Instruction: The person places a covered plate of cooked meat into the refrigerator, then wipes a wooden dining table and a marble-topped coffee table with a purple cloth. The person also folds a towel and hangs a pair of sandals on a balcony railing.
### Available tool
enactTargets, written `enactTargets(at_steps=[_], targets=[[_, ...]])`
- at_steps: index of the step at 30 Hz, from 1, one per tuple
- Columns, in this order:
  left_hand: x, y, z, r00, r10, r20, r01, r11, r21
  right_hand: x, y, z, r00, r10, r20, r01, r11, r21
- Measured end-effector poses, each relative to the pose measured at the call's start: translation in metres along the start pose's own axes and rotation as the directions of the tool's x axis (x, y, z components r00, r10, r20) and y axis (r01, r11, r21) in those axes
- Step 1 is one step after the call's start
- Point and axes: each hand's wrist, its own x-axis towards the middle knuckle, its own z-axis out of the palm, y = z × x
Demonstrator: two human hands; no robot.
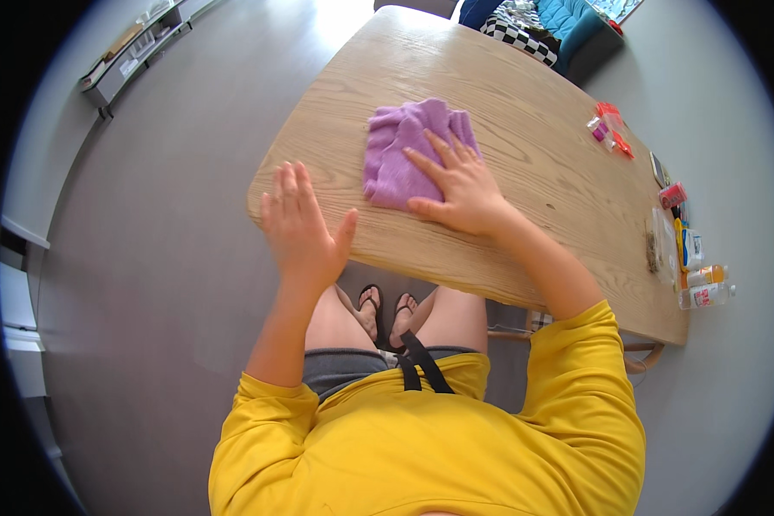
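A folded, rumpled purple cloth (396, 155) lies on the wooden table (522, 129) in front of me. My right hand (461, 190) rests flat on the cloth's right part with its fingers spread, pressing on it without a grasp. My left hand (304, 226) is at the table's near left corner, left of the cloth and apart from it; its fingers point forward, its thumb stands out, and it holds nothing. Whether the left hand touches the table top cannot be told.
Along the table's right edge are red and clear plastic packets (609, 129), a phone (657, 169), a red can (673, 195), a clear plastic container (664, 245) and two bottles (703, 297). A wooden chair (645, 358) is partly under the right side. A low shelf (129, 61) stands far left.
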Motion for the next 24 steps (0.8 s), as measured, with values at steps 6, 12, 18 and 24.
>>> enactTargets(at_steps=[6, 12, 18, 24], targets=[[0.01, 0.002, -0.008, 0.999, -0.046, -0.019, 0.045, 0.998, -0.036, 0.016, -0.056, 0.006, 0.978, -0.174, -0.118, 0.188, 0.975, 0.122], [0.006, 0.011, -0.016, 1.0, -0.014, -0.007, 0.014, 0.999, -0.041, 0.085, -0.067, 0.014, 0.984, -0.092, -0.154, 0.108, 0.989, 0.103], [0.006, 0.016, -0.017, 1.0, -0.008, 0.007, 0.008, 0.999, -0.035, 0.145, -0.062, 0.014, 0.984, 0.152, -0.096, -0.145, 0.986, 0.083], [0.008, 0.012, -0.011, 0.999, -0.043, -0.019, 0.043, 0.999, -0.021, 0.17, -0.061, 0.023, 0.971, 0.233, -0.056, -0.226, 0.968, 0.106]])
